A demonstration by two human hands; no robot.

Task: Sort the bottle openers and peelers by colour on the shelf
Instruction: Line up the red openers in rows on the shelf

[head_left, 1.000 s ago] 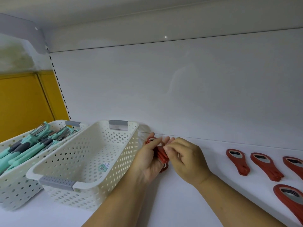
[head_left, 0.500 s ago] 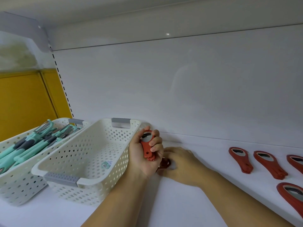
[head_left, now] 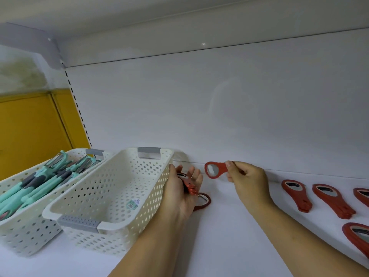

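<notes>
The left basket (head_left: 26, 232) and right basket (head_left: 119, 232), both white, perforated and grey-handled, stand side by side. A barcode sticker (head_left: 133, 203) lies inside the right one. Behind, a yellow panel (head_left: 30, 126) and a slotted upright (head_left: 76, 108)

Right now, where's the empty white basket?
Empty white basket: head view, lower left of centre on the shelf, between the basket of teal peelers and the left hand at its right wall.

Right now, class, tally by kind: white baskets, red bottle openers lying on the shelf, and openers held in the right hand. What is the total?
White baskets: 2
Red bottle openers lying on the shelf: 5
Red bottle opener in the right hand: 1
Total: 8
The left hand's stack and the teal peelers are too bunched to count.
</notes>
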